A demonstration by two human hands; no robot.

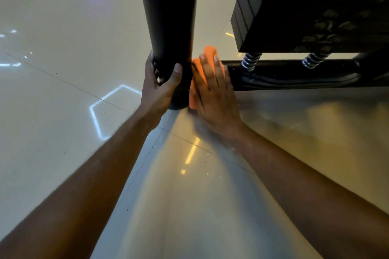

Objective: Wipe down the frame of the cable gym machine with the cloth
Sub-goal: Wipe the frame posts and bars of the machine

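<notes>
Low down near the glossy tiled floor [63,153], a person is reaching forward with both bare arms toward the foot of a cable gym machine. The left hand [161,88] is wrapping around a thick black upright post [168,17] of the frame, thumb in front and fingers curling behind it — most likely bracing the body while crouching and leaning in. The right hand [212,88] is pressing an orange cloth [207,54] flat against the right side of that same post, fingers lying straight and together so the palm is spreading the fabric over the metal; the cloth is showing above the fingertips and along the edge of the hand nearest the post. Just to the right, a low black base rail [294,78] of the frame is running away across the floor, and above it a dark weight stack [294,6] is resting on two coiled chrome springs [251,61]. Judging by the position, the wiping is reaching the very bottom of the post, with the base rail seemingly not yet touched. Ceiling lights are reflecting off the floor — pale outlines and yellow streaks.
</notes>
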